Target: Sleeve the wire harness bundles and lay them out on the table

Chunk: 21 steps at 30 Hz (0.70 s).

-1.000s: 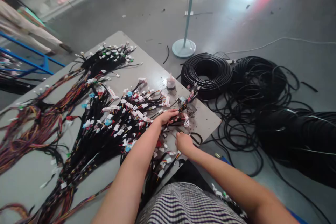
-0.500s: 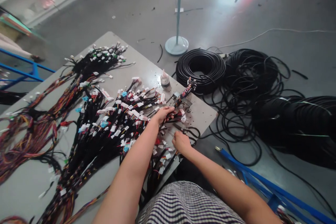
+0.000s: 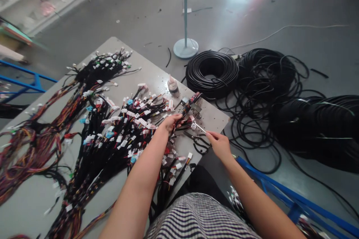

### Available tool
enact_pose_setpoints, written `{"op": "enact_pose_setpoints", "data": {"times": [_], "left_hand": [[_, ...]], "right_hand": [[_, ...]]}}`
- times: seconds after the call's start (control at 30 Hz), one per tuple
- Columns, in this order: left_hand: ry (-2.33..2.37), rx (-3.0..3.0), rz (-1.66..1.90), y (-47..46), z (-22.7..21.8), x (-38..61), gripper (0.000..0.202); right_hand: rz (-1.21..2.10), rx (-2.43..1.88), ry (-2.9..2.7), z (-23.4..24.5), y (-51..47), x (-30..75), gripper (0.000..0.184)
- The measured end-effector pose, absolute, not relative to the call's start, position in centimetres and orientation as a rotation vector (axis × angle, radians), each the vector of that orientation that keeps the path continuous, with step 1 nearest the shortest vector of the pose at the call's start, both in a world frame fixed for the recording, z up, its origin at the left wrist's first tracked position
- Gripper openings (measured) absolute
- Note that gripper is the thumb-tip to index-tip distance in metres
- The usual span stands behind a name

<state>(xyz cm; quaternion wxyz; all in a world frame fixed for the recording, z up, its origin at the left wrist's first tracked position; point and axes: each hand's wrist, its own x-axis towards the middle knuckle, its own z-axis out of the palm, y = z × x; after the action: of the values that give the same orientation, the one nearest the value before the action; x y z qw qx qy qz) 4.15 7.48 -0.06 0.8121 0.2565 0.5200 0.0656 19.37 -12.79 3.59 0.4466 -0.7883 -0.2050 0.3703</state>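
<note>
At mid-frame I have the left hand [image 3: 172,122] closed around a cable bundle [image 3: 186,110] above the table [image 3: 215,115]; the bundle's far end has dipped. Right of it, past the pliers [image 3: 194,137], the right hand [image 3: 220,143] has swung outward, pinching a thin pale stick [image 3: 201,128]. I judge the bundle is now approached from its right; contact I can't tell.

Black cable coil [image 3: 210,86] near floor stand [image 3: 185,47]
</note>
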Motion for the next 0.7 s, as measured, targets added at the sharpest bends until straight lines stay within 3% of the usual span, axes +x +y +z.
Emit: {"op": "enact_pose_setpoints", "data": {"times": [0.2, 0.7], "left_hand": [[1.228, 0.583, 0.190, 6.7, 0.8, 4.4, 0.005], [1.166, 0.891, 0.314, 5.0, -0.6, 4.8, 0.034]], "right_hand": [[0.966, -1.912, -0.447, 3.5, -13.0, 19.1, 0.046], [0.937, -1.909, -0.391, 2.3, -13.5, 19.0, 0.044]]}}
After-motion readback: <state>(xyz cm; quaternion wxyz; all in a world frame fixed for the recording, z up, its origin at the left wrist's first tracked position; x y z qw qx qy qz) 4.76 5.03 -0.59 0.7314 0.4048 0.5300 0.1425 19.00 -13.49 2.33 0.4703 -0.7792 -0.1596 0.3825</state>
